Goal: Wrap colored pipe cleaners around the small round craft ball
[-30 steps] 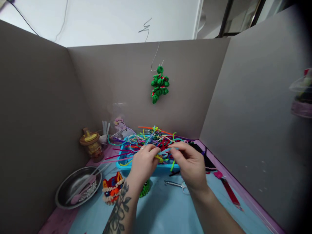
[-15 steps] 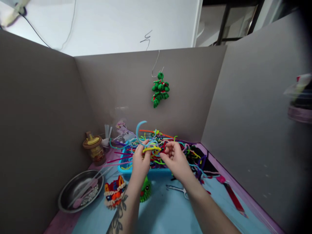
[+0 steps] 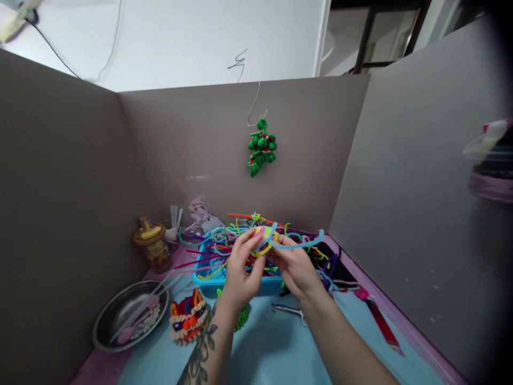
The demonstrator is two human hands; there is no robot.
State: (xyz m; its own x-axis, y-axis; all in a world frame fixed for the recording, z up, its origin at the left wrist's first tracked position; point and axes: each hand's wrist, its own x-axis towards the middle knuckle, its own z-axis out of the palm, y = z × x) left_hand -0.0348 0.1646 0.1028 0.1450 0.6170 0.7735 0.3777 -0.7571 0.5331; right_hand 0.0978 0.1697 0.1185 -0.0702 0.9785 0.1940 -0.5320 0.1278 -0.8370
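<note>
Both hands meet above the near side of a blue tray (image 3: 240,282) heaped with coloured pipe cleaners. Between them is a small pipe-cleaner piece (image 3: 264,232) in pink, green and yellow, with a light blue pipe cleaner (image 3: 306,244) curving out to the right. My left hand (image 3: 244,267) is closed on the piece's left side, thumb below and fingers above. My right hand (image 3: 294,264) is closed at its right side, by the yellow loop and the blue strand; its fingertips are partly hidden.
At left stand a metal bowl (image 3: 102,315) with beads and a pink scoop, and a lidded cup (image 3: 154,246). Nearer lie an orange-and-red craft piece (image 3: 188,318), a green one (image 3: 242,318), scissors (image 3: 288,309) and a red cutter (image 3: 382,323). A green tree ornament (image 3: 262,147) hangs behind.
The held piece has turned, so its blue strand now points right instead of up and its pink-green side shows. My left hand moved right, and my right hand closed in on the piece.
</note>
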